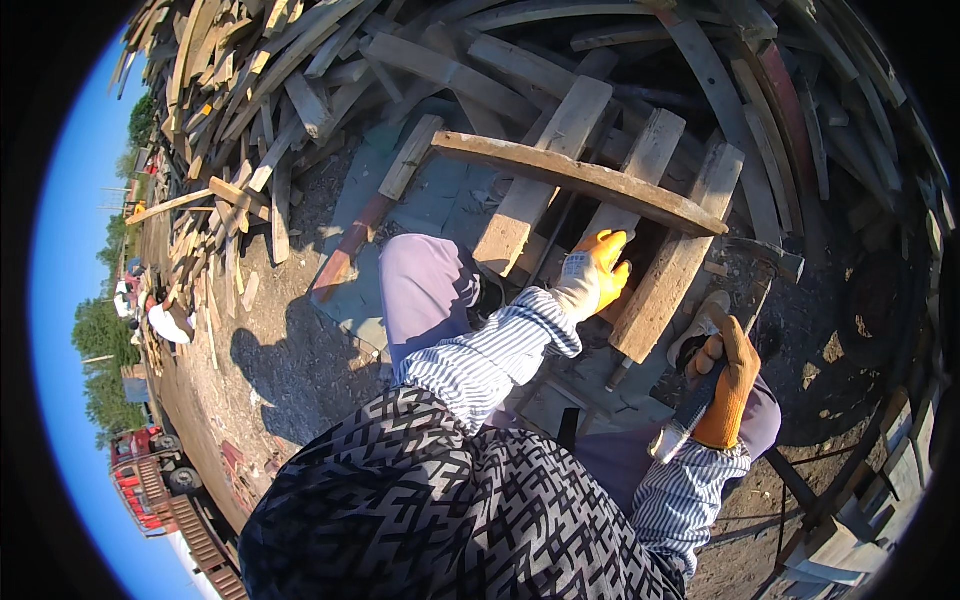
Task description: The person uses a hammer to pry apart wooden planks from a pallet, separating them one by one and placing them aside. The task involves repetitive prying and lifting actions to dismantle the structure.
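My left hand (596,274), in a yellow-coated work glove, lies at the middle wooden beam (652,150) with its fingers bent; whether they grip anything cannot be told. Just beyond the fingers, a worn wooden board (577,176) lies across this beam and two others, a left beam (517,217) and a right beam (660,292). My right hand (724,386), gloved in orange, is closed around the grip of a hammer (769,259). The hammer's head is up beyond the hand, right of the right beam, and its handle's butt points back towards me.
A large heap of scrap lumber (300,90) rises ahead and to the left. A partly red-painted timber (360,232) lies left of my knee. Stacked wood pieces (855,532) stand at lower right. Far left are a bent-over person (171,322) and a red truck (142,480).
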`<state>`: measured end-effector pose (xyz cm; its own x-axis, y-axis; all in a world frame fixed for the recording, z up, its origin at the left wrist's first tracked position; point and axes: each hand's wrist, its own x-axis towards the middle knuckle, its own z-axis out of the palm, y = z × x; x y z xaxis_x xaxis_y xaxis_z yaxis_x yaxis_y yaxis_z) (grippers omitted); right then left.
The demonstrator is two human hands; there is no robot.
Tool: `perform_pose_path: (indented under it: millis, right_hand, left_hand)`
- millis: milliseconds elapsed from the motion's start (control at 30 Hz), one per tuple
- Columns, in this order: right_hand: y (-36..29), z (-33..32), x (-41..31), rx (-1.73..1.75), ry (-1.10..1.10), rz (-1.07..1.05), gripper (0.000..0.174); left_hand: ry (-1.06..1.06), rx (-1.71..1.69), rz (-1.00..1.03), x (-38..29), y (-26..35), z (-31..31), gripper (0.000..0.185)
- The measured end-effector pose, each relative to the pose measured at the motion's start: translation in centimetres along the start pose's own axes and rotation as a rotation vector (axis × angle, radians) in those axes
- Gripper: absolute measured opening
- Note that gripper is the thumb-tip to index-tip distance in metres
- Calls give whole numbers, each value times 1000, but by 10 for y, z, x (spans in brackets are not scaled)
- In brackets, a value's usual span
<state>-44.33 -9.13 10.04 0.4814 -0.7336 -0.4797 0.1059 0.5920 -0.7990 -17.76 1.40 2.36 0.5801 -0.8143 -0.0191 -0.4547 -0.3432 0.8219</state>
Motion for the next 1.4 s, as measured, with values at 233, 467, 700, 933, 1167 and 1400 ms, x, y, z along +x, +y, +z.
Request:
perform_pose_path:
  millis: [233,467,700,933,1167,1400]
  right_hand:
    - [1,49,-3,-79,127,77,39]
    - [-14,90,3,-183,105,146,35]
    - [-10,91,6,-185,91,110,31]
    - [-19,106,3,-127,195,238,29]
    - [-2,92,2,-272,89,227,42]
    - [24,76,-11,56,-2,458,43]
  left_hand:
    - [-83,762,-117,87,-34,-145,66]
    - [-334,972,-143,152,-79,-176,57]
    - [-131,892,111,127,-49,-112,44]
    - [6,834,210,76,-79,-61,58]
    - [-182,814,116,46,-94,-48,74]
    - [-191,722,-119,78,-80,-133,66]
